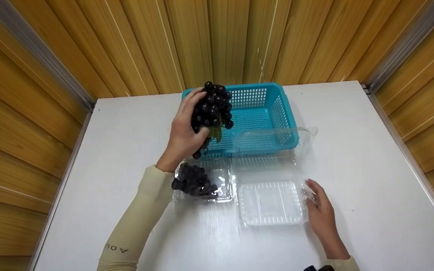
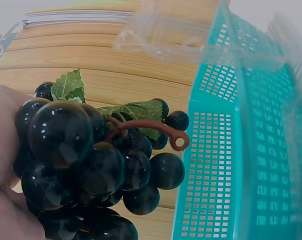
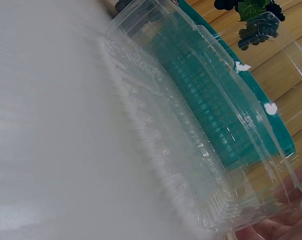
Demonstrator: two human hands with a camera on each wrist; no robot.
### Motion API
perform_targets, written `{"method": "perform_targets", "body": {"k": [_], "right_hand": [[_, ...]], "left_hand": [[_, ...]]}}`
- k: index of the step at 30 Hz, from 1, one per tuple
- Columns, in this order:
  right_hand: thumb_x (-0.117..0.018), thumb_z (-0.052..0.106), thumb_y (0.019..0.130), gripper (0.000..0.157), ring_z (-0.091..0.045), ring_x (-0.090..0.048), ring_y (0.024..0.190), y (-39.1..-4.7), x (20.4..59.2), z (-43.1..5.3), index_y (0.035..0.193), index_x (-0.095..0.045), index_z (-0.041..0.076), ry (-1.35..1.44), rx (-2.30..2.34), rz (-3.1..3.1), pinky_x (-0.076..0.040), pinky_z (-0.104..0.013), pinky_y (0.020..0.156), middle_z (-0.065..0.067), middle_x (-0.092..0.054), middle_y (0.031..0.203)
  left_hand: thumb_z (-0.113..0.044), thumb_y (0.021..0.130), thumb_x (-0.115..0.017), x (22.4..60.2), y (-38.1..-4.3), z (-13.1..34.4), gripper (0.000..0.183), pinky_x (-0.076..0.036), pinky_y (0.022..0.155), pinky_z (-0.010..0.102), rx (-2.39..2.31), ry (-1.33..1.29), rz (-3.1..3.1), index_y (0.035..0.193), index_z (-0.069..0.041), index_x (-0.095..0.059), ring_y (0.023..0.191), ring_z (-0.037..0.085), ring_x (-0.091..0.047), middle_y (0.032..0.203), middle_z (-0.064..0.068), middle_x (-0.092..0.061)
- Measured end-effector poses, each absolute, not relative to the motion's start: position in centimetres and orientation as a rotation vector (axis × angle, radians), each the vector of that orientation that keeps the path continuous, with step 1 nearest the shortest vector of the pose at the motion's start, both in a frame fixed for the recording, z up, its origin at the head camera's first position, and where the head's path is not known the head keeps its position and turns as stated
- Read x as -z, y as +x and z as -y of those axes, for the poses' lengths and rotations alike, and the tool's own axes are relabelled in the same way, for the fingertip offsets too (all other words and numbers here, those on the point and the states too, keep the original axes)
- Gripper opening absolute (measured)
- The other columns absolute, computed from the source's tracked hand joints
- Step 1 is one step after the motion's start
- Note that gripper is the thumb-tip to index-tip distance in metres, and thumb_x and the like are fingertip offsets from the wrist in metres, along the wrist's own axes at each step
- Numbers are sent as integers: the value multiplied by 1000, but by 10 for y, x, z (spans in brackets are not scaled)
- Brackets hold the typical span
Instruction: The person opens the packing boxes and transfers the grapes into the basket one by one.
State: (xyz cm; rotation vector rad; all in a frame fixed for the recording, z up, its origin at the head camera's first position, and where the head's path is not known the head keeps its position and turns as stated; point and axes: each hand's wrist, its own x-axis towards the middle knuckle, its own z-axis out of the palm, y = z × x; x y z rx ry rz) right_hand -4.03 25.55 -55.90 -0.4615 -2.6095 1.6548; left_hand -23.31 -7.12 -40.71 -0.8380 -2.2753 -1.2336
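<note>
A bunch of black grapes (image 1: 211, 107) with green leaves and a brown stem (image 2: 146, 125) is gripped in my left hand (image 1: 185, 130), raised over the left side of a teal plastic basket (image 1: 290, 124). My right hand (image 1: 321, 210) pinches the right edge of a clear plastic clamshell box (image 1: 271, 203). That box stands with its lid up, the lid (image 1: 266, 145) overlapping the basket's front in the head view. Nothing lies in its tray. Just left of it, a second clear box (image 1: 224, 184) holds another bunch of dark grapes (image 1: 194, 180), partly under my left forearm.
All of this stands on a white table (image 1: 119, 150). Wood-patterned panels (image 1: 228, 41) rise behind the table and on both sides. A small black object (image 1: 318, 268) shows at the bottom edge beside my right sleeve.
</note>
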Motion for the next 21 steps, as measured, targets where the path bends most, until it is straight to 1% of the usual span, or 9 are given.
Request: {"method": "perform_targets", "body": {"k": [4, 11, 16, 21], "right_hand": [[-34, 5, 96, 53, -32, -27, 136, -41, 559, -255, 146, -19, 18, -459, -1660, 2605, -26, -48, 108, -6, -24, 151], [-35, 3, 95, 53, -31, -28, 136, -41, 559, -254, 145, -20, 16, -415, -1641, 2590, -26, -50, 108, -6, -26, 149], [-34, 4, 96, 53, -29, -29, 136, -41, 558, -254, 145, -20, 17, -418, -1641, 2598, -28, -46, 107, -5, -26, 150], [-34, 5, 96, 54, -29, -31, 135, -41, 557, -253, 146, -18, 17, -420, -1622, 2621, -30, -43, 106, -4, -25, 150]], "left_hand": [[5, 71, -58, 411, -236, 70, 75, -39, 102, 33, 1213, -816, 2316, 138, -21, -35, 135, 5, -26, 146, -6, -29], [1, 73, -61, 414, -240, 69, 75, -43, 96, 36, 1192, -785, 2385, 138, -26, -34, 134, 8, -29, 147, -10, -27], [-2, 74, -61, 417, -245, 66, 75, -44, 95, 34, 1165, -775, 2421, 139, -28, -32, 134, 8, -29, 147, -14, -25], [-4, 75, -63, 422, -250, 64, 74, -43, 99, 36, 1144, -782, 2446, 139, -28, -32, 134, 9, -29, 147, -13, -24]]}}
